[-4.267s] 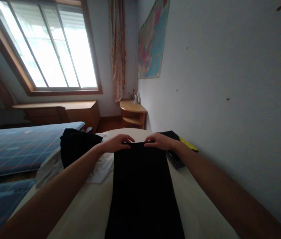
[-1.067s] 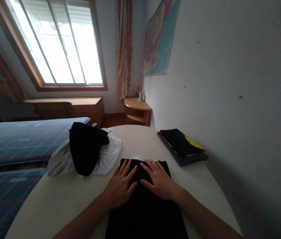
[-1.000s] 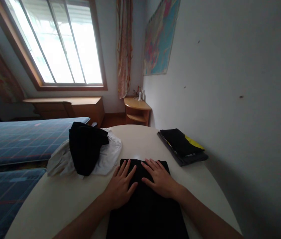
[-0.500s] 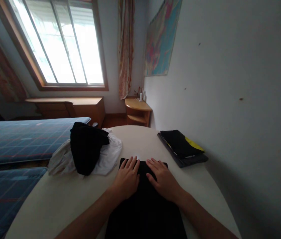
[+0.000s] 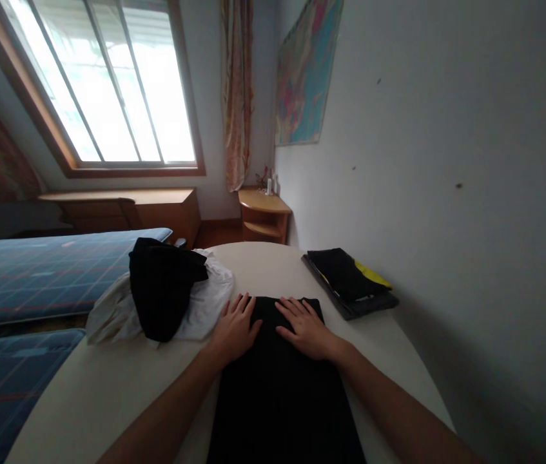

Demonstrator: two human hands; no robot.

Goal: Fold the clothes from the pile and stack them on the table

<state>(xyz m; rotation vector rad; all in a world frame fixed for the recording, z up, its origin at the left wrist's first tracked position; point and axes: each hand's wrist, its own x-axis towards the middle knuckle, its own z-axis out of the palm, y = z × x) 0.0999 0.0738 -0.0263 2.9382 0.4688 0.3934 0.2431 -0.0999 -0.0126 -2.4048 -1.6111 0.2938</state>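
A black folded garment (image 5: 285, 399) lies flat on the round table (image 5: 248, 261) in front of me; its exact kind cannot be told. My left hand (image 5: 235, 330) rests open on its far left edge, fingers stretched out and pointing away from me. Across from it, my right hand (image 5: 305, 327) lies flat near the far right corner, palm down with the fingers slightly spread. Neither hand grips the cloth. The garment's near end runs out of view at the bottom.
A crumpled black cloth (image 5: 161, 290) lies over a white cloth (image 5: 212, 293) on the table's left. Folded dark clothes with a yellow patch (image 5: 372, 275) sit at the right, near the wall (image 5: 447, 258). Blue plaid mattresses (image 5: 60, 277) stand left of the table.
My hands have moved apart, the left one sliding outward to the garment's left edge. The whole view has shifted slightly. The other clothes lie as before.
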